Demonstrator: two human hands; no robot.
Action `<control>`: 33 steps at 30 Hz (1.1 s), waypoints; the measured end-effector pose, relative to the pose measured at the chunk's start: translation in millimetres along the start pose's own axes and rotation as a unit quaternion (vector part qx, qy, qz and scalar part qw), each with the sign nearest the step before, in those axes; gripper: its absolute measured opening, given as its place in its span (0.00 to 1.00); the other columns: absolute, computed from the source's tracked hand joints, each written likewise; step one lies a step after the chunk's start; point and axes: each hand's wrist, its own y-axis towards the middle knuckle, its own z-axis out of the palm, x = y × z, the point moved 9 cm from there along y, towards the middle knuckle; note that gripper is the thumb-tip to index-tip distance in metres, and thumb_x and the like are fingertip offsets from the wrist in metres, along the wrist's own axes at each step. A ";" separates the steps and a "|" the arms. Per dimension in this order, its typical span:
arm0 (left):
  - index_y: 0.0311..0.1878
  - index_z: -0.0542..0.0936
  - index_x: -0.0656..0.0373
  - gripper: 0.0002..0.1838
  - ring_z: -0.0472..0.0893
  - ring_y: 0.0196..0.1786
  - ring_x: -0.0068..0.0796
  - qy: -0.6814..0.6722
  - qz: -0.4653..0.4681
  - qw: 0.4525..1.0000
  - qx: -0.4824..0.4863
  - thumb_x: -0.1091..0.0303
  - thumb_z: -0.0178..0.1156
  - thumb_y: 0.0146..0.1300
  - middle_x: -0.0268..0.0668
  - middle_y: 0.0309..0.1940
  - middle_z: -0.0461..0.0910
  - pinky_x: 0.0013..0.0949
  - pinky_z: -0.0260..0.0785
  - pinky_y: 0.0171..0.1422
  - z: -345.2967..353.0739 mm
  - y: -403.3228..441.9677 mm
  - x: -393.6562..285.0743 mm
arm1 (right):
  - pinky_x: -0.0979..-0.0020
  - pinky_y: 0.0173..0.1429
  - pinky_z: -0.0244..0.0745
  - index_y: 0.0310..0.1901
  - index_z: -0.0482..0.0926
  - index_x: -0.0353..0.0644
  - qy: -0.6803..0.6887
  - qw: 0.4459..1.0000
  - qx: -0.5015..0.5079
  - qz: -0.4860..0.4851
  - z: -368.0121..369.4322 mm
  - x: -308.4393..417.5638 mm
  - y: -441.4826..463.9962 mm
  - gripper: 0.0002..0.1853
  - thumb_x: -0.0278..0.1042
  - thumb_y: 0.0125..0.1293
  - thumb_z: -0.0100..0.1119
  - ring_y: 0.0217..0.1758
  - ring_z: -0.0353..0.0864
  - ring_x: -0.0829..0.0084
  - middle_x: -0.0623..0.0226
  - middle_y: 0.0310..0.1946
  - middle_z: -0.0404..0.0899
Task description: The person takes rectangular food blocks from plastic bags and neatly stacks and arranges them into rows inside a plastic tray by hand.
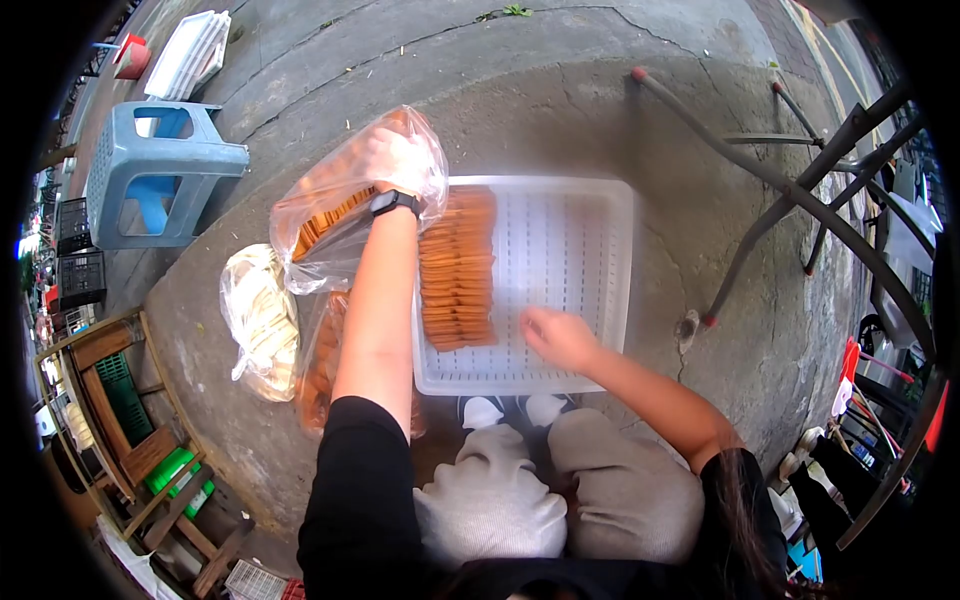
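Note:
My left hand (397, 160) is inside a clear plastic bag (330, 190) of orange-brown flat pieces, its fingers blurred by the plastic and glare. A white perforated tray (560, 384) lies in front of my feet. Rows of orange-brown pieces (458, 285) stand packed along the tray's left side. Over the tray's lower middle, right of the rows, is my right hand (555, 338), with curled fingers; whether it holds anything is hidden. A bag of pale flat pieces (262, 320) and another bag of orange-brown pieces (320, 370) lie on the ground at the left.
A blue plastic stool (165, 160) stands at the upper left, near stacked white trays (188, 55). Dark metal legs (790, 190) with red tips reach over the ground at right. A wooden frame (125, 420) is at lower left. Another person's dark-clothed legs (835, 475) show at right.

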 end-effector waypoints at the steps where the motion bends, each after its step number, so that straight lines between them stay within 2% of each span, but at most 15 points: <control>1: 0.42 0.75 0.65 0.24 0.77 0.44 0.45 0.014 0.023 0.999 0.032 0.51 0.53 0.55 0.48 0.38 0.78 0.43 0.68 0.49 -5.7 0.2 -4.2 | 0.61 0.34 0.72 0.36 0.72 0.42 0.004 1.000 0.002 0.002 -1.4 1.7 0.2 0.06 0.34 0.59 0.50 0.31 0.78 0.57 0.59 0.27 0.78; 5: 0.34 0.79 0.62 0.17 0.81 0.36 0.45 -0.109 0.055 0.991 0.049 0.56 0.51 0.57 0.47 0.31 0.80 0.41 0.73 0.39 21.0 17.1 23.8 | 0.61 0.35 0.72 0.36 0.72 0.42 0.018 1.000 -0.003 0.002 -4.1 0.7 0.4 0.07 0.34 0.59 0.49 0.30 0.78 0.57 0.59 0.27 0.78; 6: 0.35 0.79 0.61 0.15 0.81 0.35 0.41 -0.262 0.047 0.962 0.066 0.58 0.51 0.58 0.44 0.31 0.80 0.39 0.73 0.38 33.7 17.5 41.5 | 0.61 0.34 0.72 0.36 0.72 0.42 0.024 1.000 0.000 0.008 -3.9 -1.0 0.8 0.07 0.34 0.59 0.49 0.30 0.78 0.57 0.59 0.27 0.78; 8: 0.38 0.79 0.58 0.12 0.81 0.33 0.35 -0.544 0.028 0.833 0.093 0.60 0.51 0.60 0.39 0.31 0.80 0.36 0.73 0.36 48.9 13.5 69.8 | 0.61 0.34 0.72 0.36 0.72 0.41 0.039 0.999 0.007 0.019 -1.9 -3.2 0.7 0.07 0.34 0.59 0.49 0.30 0.78 0.57 0.59 0.26 0.78; 9: 0.41 0.77 0.58 0.10 0.79 0.36 0.28 -0.604 -0.102 0.770 0.182 0.64 0.53 0.62 0.34 0.34 0.79 0.31 0.73 0.37 19.8 -17.3 58.2 | 0.61 0.34 0.71 0.36 0.72 0.41 0.047 0.999 0.009 0.018 -1.2 -2.8 0.4 0.07 0.34 0.60 0.49 0.30 0.78 0.58 0.60 0.26 0.78; 10: 0.44 0.75 0.61 0.12 0.78 0.41 0.30 -0.618 -0.121 0.759 0.166 0.64 0.54 0.62 0.37 0.39 0.78 0.36 0.74 0.40 22.5 -20.2 75.6 | 0.62 0.34 0.71 0.36 0.72 0.41 0.055 0.998 0.011 0.016 -0.5 -1.7 0.1 0.07 0.34 0.60 0.49 0.30 0.78 0.58 0.60 0.26 0.78; 12: 0.47 0.72 0.63 0.14 0.76 0.46 0.33 -0.716 -0.137 0.669 0.146 0.63 0.53 0.64 0.39 0.43 0.76 0.41 0.74 0.44 5.7 -45.2 87.3 | 0.63 0.34 0.71 0.36 0.72 0.41 0.071 0.997 0.014 0.010 1.2 0.7 0.4 0.07 0.34 0.60 0.49 0.28 0.77 0.59 0.60 0.25 0.77; 14: 0.48 0.71 0.62 0.14 0.76 0.47 0.35 -0.732 -0.160 0.651 0.125 0.63 0.52 0.64 0.40 0.45 0.74 0.44 0.74 0.47 -2.1 -75.2 112.1 | 0.65 0.33 0.71 0.35 0.72 0.40 0.090 0.996 0.015 0.006 3.9 3.4 0.0 0.07 0.34 0.61 0.49 0.27 0.77 0.62 0.60 0.24 0.77; 15: 0.47 0.72 0.61 0.13 0.77 0.44 0.31 -0.739 -0.163 0.647 0.092 0.63 0.51 0.64 0.38 0.44 0.75 0.39 0.75 0.43 -15.2 -97.0 118.2 | 0.66 0.33 0.71 0.36 0.71 0.40 0.115 0.993 0.017 0.010 4.7 5.7 -0.5 0.07 0.34 0.61 0.49 0.26 0.76 0.64 0.62 0.23 0.76; 20: 0.50 0.69 0.63 0.12 0.76 0.45 0.25 -0.751 -0.151 0.636 0.091 0.70 0.51 0.64 0.37 0.45 0.75 0.31 0.71 0.49 -59.7 -197.0 112.5 | 0.72 0.35 0.70 0.43 0.69 0.39 0.270 0.963 0.013 -0.015 -3.0 44.7 2.8 0.11 0.36 0.63 0.51 0.30 0.73 0.75 0.67 0.27 0.72; 23: 0.51 0.68 0.65 0.13 0.75 0.45 0.24 -0.680 -0.086 0.719 0.112 0.73 0.50 0.64 0.37 0.45 0.75 0.28 0.68 0.51 -77.7 -236.9 88.2 | 0.73 0.38 0.71 0.52 0.64 0.35 0.400 0.914 0.022 -0.063 2.0 86.9 9.5 0.21 0.38 0.63 0.54 0.34 0.72 0.77 0.66 0.35 0.70; 26: 0.47 0.68 0.64 0.12 0.76 0.40 0.25 -0.564 0.013 0.821 0.083 0.72 0.54 0.61 0.40 0.38 0.77 0.29 0.68 0.43 -75.7 -262.1 76.1 | 0.74 0.40 0.71 0.57 0.58 0.31 0.362 0.928 -0.001 -0.089 11.2 111.1 15.0 0.30 0.42 0.62 0.56 0.35 0.71 0.76 0.62 0.39 0.69; 28: 0.45 0.67 0.63 0.14 0.77 0.35 0.28 -0.508 0.018 0.859 0.057 0.70 0.56 0.59 0.44 0.32 0.76 0.30 0.67 0.39 -79.4 -278.2 72.5 | 0.74 0.41 0.70 0.55 0.62 0.29 0.323 0.943 -0.022 -0.073 17.3 113.3 14.5 0.30 0.43 0.59 0.59 0.35 0.71 0.74 0.61 0.38 0.69; 30: 0.43 0.68 0.63 0.14 0.77 0.35 0.32 -0.518 -0.019 0.852 0.076 0.70 0.58 0.57 0.45 0.31 0.75 0.32 0.68 0.39 -79.1 -290.1 74.1 | 0.73 0.41 0.70 0.54 0.64 0.30 0.285 0.955 -0.035 -0.076 31.2 103.8 16.9 0.29 0.43 0.58 0.61 0.35 0.71 0.72 0.59 0.38 0.68; 33: 0.42 0.69 0.61 0.15 0.76 0.40 0.27 -0.580 0.007 0.814 0.039 0.71 0.63 0.54 0.38 0.35 0.76 0.27 0.68 0.44 -77.2 -303.1 78.5 | 0.73 0.40 0.70 0.51 0.69 0.32 0.246 0.961 -0.074 -0.105 42.6 97.7 13.9 0.26 0.42 0.56 0.62 0.34 0.71 0.70 0.60 0.33 0.69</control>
